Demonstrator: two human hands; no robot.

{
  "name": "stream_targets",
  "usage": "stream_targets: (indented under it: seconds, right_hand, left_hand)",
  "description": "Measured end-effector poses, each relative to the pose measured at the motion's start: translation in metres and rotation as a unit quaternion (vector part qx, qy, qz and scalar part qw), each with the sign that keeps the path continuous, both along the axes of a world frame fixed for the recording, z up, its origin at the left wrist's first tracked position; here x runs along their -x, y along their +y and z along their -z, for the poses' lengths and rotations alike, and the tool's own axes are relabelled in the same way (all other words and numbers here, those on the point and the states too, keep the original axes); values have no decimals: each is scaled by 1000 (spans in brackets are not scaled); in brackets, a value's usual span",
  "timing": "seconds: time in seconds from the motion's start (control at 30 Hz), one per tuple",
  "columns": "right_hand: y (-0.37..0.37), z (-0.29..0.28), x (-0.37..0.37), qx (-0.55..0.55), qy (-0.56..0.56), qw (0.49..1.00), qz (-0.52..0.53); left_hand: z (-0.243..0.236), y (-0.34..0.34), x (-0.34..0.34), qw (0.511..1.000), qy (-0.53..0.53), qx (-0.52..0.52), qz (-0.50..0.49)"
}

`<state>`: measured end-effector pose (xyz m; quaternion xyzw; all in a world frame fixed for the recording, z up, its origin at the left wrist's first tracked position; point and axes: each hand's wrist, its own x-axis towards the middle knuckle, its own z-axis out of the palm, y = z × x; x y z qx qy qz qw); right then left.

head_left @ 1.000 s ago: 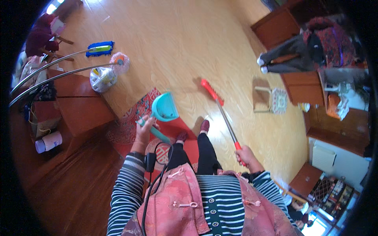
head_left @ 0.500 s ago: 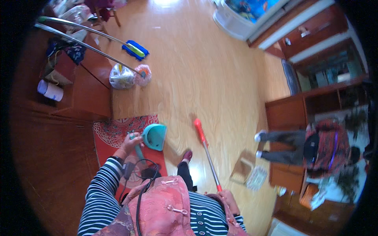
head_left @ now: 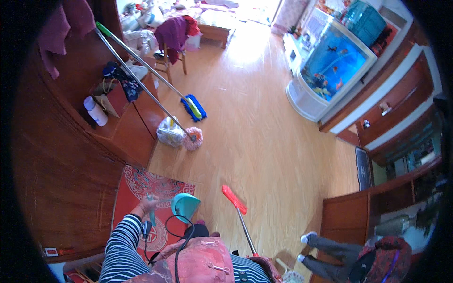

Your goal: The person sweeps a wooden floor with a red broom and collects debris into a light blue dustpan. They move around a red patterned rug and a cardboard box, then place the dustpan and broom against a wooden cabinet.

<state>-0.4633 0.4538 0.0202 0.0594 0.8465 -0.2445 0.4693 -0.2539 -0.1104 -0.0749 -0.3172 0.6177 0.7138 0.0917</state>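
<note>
My left hand (head_left: 149, 203) is closed round the handle of a teal dustpan (head_left: 183, 207), held over a red patterned mat. The pan's scoop reaches past the mat's right edge. A broom with a red head (head_left: 234, 199) and a metal stick slants from the wood floor down toward my right side. Its upper end disappears behind my pink apron (head_left: 200, 264), and my right hand is hidden there. A black cable (head_left: 178, 250) hangs across my front.
Two mops lean on the wooden cabinet at left, a blue mop head (head_left: 194, 107) and a pink mop head (head_left: 193, 138) on the floor beside a plastic bag (head_left: 170, 132). A fish tank (head_left: 336, 66) stands far right. Another person (head_left: 377, 259) stands at right.
The view has tilted up, showing more of the room's far end. The broom head has turned. My right hand, seen earlier on the broom stick, has gone out of sight.
</note>
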Motion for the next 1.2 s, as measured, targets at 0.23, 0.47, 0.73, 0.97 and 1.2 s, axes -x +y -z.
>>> stream_targets:
  seconds: [0.23, 0.47, 0.73, 0.97, 1.2]
  right_hand:
    - [-72, -13, 99, 27, 7, 998, -58]
    - [-104, -37, 154, 20, -1, 994, -103]
    - [-148, -55, 196, 10, -11, 989, -146]
    - [-160, -37, 249, 28, -10, 970, -242]
    - [-174, -8, 339, -2, -29, 929, -368]
  left_hand:
    - [19, -2, -4, 989, -59, 21, -137]
    - [6, 2, 5, 975, -57, 215, -23]
    - [-27, 26, 19, 970, -14, 28, -239]
    - [-31, 52, 26, 932, -1, -6, -363]
    - [-75, 107, 23, 901, -22, 103, -421]
